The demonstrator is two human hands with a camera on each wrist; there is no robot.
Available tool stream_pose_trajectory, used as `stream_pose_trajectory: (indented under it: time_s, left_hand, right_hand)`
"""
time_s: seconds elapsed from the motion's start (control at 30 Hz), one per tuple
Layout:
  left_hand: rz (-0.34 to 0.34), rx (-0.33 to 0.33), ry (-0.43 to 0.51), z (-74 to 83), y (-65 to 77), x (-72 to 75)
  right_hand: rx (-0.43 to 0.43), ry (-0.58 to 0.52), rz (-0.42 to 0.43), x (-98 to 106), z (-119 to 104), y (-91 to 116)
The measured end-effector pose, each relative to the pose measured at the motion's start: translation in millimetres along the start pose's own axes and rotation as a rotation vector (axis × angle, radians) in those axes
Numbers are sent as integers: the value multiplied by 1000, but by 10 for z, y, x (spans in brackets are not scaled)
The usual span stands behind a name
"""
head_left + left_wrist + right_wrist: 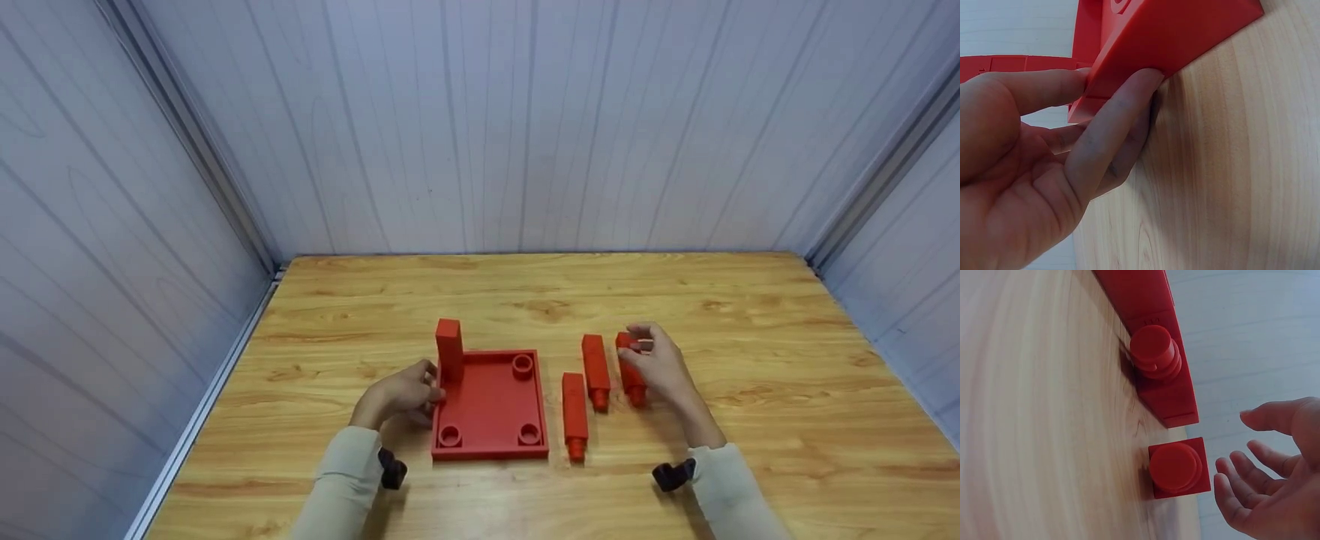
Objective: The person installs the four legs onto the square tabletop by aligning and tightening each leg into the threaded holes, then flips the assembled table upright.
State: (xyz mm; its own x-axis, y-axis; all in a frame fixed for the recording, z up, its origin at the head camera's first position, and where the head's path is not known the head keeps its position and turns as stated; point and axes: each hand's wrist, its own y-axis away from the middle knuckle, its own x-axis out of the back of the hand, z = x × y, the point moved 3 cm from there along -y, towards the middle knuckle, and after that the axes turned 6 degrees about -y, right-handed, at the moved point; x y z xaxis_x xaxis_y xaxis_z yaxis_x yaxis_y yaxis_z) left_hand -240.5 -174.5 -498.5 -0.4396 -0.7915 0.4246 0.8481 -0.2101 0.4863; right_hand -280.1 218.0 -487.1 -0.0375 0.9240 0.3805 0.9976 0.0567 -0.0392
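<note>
A square red tray-like base (491, 405) lies on the table with raised edges and round sockets in its corners. One red square post (450, 352) stands upright at its far left corner. My left hand (399, 391) grips the base's left edge, thumb at the rim and fingers against the outer wall (1179, 34). Over the rightmost lying red post (633, 381) is my right hand (661, 364), fingers spread and loosely bent, holding nothing. In the right wrist view, that hand is apart from the round-ended posts (1176, 467).
Two more red posts, a middle one (595, 367) and a nearer one (574, 412), lie between the base and my right hand, their narrower round ends toward me. The wood-grain table (360, 300) meets white panel walls (487, 135) at the back and sides.
</note>
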Motion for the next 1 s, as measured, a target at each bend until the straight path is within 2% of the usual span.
stream_pose_trajectory:
  time_s: [0.33,0.63,0.87,1.0]
  left_hand:
    - [-2,-17,17,-12,0,-4]
    - [10,-29,28,3,18,-1]
    - [2,-23,38,-8,16,-4]
    - [-1,-42,26,-4,19,-9]
  right_hand:
    - [-60,75,40,46,89,-10]
    - [-184,144,-27,-2,178,-32]
    - [-224,212,-38,-18,168,-41]
    - [-254,196,-39,1,158,-33]
